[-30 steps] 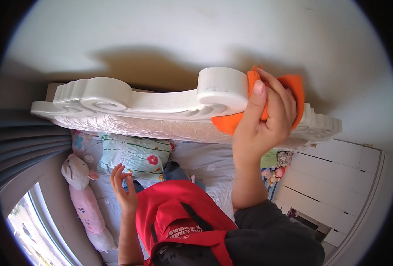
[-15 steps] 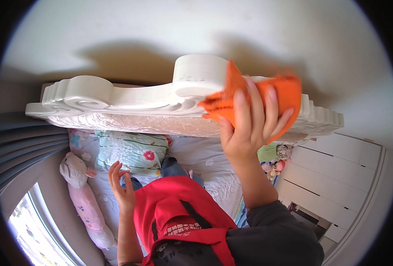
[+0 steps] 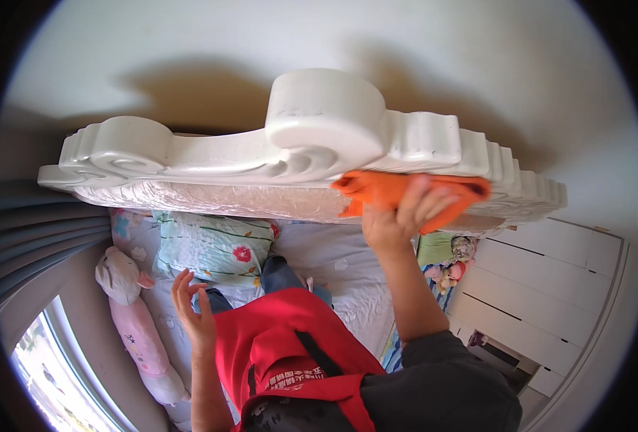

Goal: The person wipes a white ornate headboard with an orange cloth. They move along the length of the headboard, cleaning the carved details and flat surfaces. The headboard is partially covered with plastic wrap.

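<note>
A carved white headboard point(image 3: 218, 153) with scrolled edges and a shiny padded front point(image 3: 225, 200) runs across the view. My right hand point(image 3: 398, 219) holds an orange cloth point(image 3: 384, 189) against the front face of the headboard, just below the carved rim and right of the big central scroll. The fingers are bent over the cloth and a little blurred. My left hand point(image 3: 195, 309) hangs in the air over the bed, in front of the flowered pillow point(image 3: 214, 248). Its fingers are apart and slightly curled, with nothing in them.
I am on a bed with a pale sheet point(image 3: 326, 252). A long pink plush toy point(image 3: 142, 335) lies along the left side, by the window point(image 3: 63, 374) and the grey curtain point(image 3: 52, 245). At right are a green cushion point(image 3: 434, 249), small plush toys point(image 3: 446, 275) and white cabinets point(image 3: 542, 288).
My right hand has brought the orange cloth down from the headboard's top edge to its front face, uncovering the white scrollwork. The left hand has dropped very slightly.
</note>
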The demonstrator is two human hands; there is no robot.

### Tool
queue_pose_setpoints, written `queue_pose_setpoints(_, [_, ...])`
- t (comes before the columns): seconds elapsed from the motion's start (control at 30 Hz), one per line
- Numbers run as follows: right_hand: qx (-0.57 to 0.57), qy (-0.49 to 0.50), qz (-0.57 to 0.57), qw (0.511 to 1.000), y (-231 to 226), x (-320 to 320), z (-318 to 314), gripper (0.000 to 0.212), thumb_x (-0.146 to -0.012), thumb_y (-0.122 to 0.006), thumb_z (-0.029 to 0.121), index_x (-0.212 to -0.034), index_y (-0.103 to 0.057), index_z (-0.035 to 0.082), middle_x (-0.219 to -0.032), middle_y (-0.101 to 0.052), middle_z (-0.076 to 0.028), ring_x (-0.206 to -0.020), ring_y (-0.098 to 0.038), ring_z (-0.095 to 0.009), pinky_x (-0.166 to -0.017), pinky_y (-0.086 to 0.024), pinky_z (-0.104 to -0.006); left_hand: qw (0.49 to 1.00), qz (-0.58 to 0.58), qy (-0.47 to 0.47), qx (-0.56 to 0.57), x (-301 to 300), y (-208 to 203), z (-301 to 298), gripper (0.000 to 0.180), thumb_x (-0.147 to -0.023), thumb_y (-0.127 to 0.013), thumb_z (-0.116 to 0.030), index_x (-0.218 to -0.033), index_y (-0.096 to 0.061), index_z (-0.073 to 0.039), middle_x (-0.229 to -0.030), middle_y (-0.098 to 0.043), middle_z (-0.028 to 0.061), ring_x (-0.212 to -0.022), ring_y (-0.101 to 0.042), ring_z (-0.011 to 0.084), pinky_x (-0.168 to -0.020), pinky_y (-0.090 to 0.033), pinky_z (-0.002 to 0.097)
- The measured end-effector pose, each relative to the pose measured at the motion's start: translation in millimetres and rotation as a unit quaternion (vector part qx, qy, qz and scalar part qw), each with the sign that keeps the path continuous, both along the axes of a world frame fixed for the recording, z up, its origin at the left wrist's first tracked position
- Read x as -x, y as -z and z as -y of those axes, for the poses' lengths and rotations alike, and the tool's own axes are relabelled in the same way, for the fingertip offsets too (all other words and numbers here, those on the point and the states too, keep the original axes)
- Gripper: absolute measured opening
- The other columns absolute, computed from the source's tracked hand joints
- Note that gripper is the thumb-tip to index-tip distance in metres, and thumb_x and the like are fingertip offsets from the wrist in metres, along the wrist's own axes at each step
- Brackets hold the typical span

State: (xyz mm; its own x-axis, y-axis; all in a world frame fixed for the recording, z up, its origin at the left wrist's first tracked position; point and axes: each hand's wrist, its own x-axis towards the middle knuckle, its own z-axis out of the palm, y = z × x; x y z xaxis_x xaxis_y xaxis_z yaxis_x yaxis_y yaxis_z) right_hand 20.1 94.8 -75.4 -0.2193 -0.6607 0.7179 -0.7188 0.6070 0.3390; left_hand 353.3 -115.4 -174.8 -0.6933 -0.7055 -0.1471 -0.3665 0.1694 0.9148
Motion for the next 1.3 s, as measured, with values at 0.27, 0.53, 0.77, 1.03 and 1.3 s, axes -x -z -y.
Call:
queue_pose_setpoints(0.27, [-0.105,-0.043,-0.003,0.994,12.3,-18.5,50.1,0.005,-0.097,-0.065,0.015,-0.094,-0.067,0.019,-0.156,-0.051,-0.017,-0.154,-0.02,-0.052,-0.12,0.0,-0.0723,0.99,-0.132,0.023,0.053,9.8,-77.8,25.4,0.034,-0.083,-0.062,0.013,-0.114,-0.065,-0.001,-0.114,-0.068,0.0173,-0.101,-0.069,0.032,-0.088,-0.056,0.0384])
queue_pose_setpoints(0.53, [-0.327,-0.096,-0.072,0.937,56.5,-77.4,217.7,0.061,-0.096,-0.052,0.014,-0.155,-0.049,0.031,-0.166,-0.04,0.005,-0.156,-0.03,-0.026,-0.126,-0.002,-0.0587,0.697,-0.674,-0.168,-0.175,-32.8,-196.6,100.7,0.008,-0.1,-0.066,-0.02,-0.107,-0.069,-0.017,-0.107,-0.059,-0.0011,-0.104,-0.059,0.0132,-0.089,-0.048,0.0289])
queue_pose_setpoints(0.77, [-0.366,-0.26,-0.055,0.892,66.8,-129.8,405.3,0.052,-0.099,-0.047,0.012,-0.15,-0.05,0.007,-0.162,-0.043,-0.007,-0.149,-0.04,-0.028,-0.124,-0.033,-0.0474,0.669,-0.68,-0.147,-0.263,-106.6,-193.0,155.7,0.014,-0.096,-0.069,-0.007,-0.099,-0.079,-0.017,-0.116,-0.069,-0.0031,-0.11,-0.066,0.0132,-0.089,-0.059,0.029])
queue_pose_setpoints(1.03, [-0.408,-0.313,-0.045,0.856,124.7,-123.2,424.9,0.069,-0.088,-0.055,-0.002,-0.155,-0.044,0.009,-0.164,-0.04,-0.001,-0.151,-0.038,-0.028,-0.121,-0.039,-0.0464,0.619,-0.73,-0.223,-0.182,-154.6,-150.9,196.6,0.01,-0.095,-0.072,-0.015,-0.101,-0.078,-0.02,-0.11,-0.067,-0.0009,-0.098,-0.064,0.0182,-0.081,-0.059,0.0302])
queue_pose_setpoints(1.3, [-0.449,-0.313,-0.099,0.831,156.8,-174.3,542.6,0.061,-0.094,-0.053,0.002,-0.154,-0.042,0.002,-0.167,-0.033,-0.011,-0.154,-0.032,-0.027,-0.126,-0.032,-0.0446,0.674,-0.657,-0.269,-0.204,-191.3,-147.6,266.2,0.009,-0.092,-0.077,-0.014,-0.1,-0.079,-0.018,-0.108,-0.07,-0.0009,-0.098,-0.066,0.0164,-0.075,-0.056,0.0288])
